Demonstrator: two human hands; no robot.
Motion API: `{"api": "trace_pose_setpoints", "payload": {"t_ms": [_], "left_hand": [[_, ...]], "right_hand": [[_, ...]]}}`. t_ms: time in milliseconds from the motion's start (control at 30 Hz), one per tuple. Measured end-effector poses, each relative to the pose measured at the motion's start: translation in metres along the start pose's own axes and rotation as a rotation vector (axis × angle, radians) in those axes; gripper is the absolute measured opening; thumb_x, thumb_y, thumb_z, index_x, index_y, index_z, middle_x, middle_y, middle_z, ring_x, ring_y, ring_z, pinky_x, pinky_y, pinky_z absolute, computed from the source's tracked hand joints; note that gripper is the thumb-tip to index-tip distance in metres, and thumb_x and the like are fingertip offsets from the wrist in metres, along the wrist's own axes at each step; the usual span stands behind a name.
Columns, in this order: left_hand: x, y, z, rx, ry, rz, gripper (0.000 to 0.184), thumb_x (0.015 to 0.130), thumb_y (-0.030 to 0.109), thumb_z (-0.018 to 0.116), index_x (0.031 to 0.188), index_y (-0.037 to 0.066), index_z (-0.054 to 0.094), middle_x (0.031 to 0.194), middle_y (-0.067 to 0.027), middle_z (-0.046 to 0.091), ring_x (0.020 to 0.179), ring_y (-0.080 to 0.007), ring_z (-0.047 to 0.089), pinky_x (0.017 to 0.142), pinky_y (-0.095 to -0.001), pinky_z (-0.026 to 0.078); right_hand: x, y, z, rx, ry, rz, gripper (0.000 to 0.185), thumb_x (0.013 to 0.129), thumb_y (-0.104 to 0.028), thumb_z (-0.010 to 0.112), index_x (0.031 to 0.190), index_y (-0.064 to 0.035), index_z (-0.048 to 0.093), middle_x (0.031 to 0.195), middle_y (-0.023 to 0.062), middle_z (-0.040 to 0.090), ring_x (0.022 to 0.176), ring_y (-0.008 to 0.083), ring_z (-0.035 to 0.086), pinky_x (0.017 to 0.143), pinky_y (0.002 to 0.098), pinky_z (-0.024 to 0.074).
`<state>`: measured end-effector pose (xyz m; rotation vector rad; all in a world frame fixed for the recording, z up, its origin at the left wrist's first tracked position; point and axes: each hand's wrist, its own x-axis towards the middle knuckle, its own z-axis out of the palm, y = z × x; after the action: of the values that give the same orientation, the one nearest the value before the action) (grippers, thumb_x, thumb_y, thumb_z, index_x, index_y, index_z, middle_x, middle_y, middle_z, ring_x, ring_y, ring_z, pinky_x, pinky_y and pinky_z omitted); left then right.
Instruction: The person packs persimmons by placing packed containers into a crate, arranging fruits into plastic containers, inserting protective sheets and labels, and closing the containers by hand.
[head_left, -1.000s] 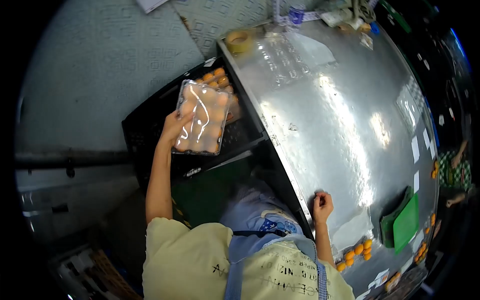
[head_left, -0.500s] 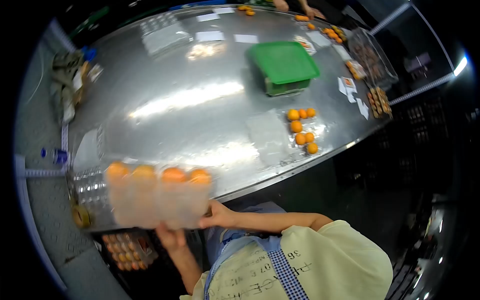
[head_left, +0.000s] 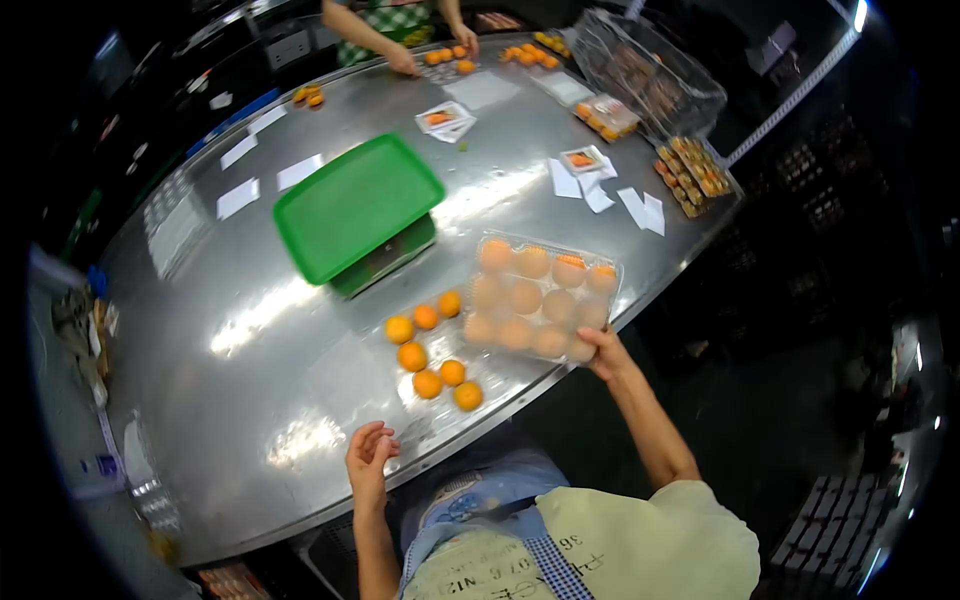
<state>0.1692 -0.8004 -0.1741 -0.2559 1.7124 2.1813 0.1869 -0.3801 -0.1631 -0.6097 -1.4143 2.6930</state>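
Shifted from the left end of the metal table (head_left: 235, 410) to its right, the clear pack of orange fruit (head_left: 525, 296) has left my two-handed hold: only my right hand (head_left: 606, 354) clamps it now, by its near right corner. I have my left hand (head_left: 370, 460) well apart, fingers curled at the table's front edge; from here I cannot tell whether it grips the clear plastic (head_left: 418, 428) beside it. Loose fruit (head_left: 411, 356) lies between and just beyond my hands, a green tray (head_left: 360, 205) farther out.
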Motion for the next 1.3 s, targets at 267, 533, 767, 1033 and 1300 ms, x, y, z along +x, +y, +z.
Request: {"api": "trace_pose_setpoints", "payload": {"t_ms": [267, 533, 767, 1033, 1300], "left_hand": [[0.019, -0.012, 0.133, -0.011, -0.006, -0.124, 0.022, 0.091, 0.011, 0.060, 0.111, 0.002, 0.057, 0.092, -0.0062, 0.063, 0.076, -0.0130, 0.061, 0.069, -0.0259, 0.051], [0.060, -0.019, 0.176, 0.022, -0.116, -0.115, 0.019, 0.090, 0.011, 0.061, 0.107, 0.002, 0.058, 0.091, -0.0064, 0.063, 0.076, -0.0124, 0.061, 0.067, -0.0245, 0.050], [0.075, -0.018, 0.218, 0.048, -0.039, -0.140, 0.018, 0.090, 0.009, 0.060, 0.107, 0.002, 0.058, 0.091, -0.0072, 0.064, 0.075, -0.0121, 0.060, 0.067, -0.0240, 0.050], [0.093, -0.042, 0.309, -0.058, 0.273, -0.069, 0.016, 0.091, 0.009, 0.059, 0.106, 0.002, 0.059, 0.089, -0.0063, 0.064, 0.073, -0.0106, 0.061, 0.065, -0.0240, 0.051], [0.080, -0.063, 0.366, -0.073, 0.478, -0.111, 0.015, 0.091, 0.009, 0.059, 0.105, 0.003, 0.059, 0.089, -0.0049, 0.064, 0.071, -0.0097, 0.060, 0.065, -0.0232, 0.051]], "right_hand": [[0.089, -0.061, -0.151, -0.155, 0.001, 0.435, 0.044, 0.082, -0.014, 0.067, 0.120, 0.0032, 0.053, 0.111, 0.0146, 0.062, 0.098, 0.0228, 0.064, 0.082, 0.0333, 0.0553], [0.143, -0.075, -0.183, -0.861, 0.063, 0.306, 0.057, 0.067, -0.044, 0.081, 0.097, 0.0023, 0.066, 0.078, 0.0085, 0.067, 0.067, 0.0145, 0.061, 0.057, 0.0259, 0.0484], [0.244, -0.158, -0.197, -1.267, 0.367, -0.247, 0.058, 0.075, -0.047, 0.072, 0.109, -0.0001, 0.066, 0.100, 0.0167, 0.068, 0.093, 0.0254, 0.066, 0.082, 0.0334, 0.0509], [0.406, -0.201, -0.208, -1.584, 0.689, -0.479, 0.052, 0.077, -0.045, 0.068, 0.111, -0.0058, 0.064, 0.113, 0.0161, 0.059, 0.110, 0.0333, 0.053, 0.091, 0.0405, 0.0436], [0.442, -0.206, -0.228, -1.420, 0.627, -0.178, 0.053, 0.066, -0.049, 0.075, 0.101, -0.0096, 0.068, 0.096, 0.0113, 0.069, 0.091, 0.0298, 0.064, 0.078, 0.0423, 0.0487]]}}
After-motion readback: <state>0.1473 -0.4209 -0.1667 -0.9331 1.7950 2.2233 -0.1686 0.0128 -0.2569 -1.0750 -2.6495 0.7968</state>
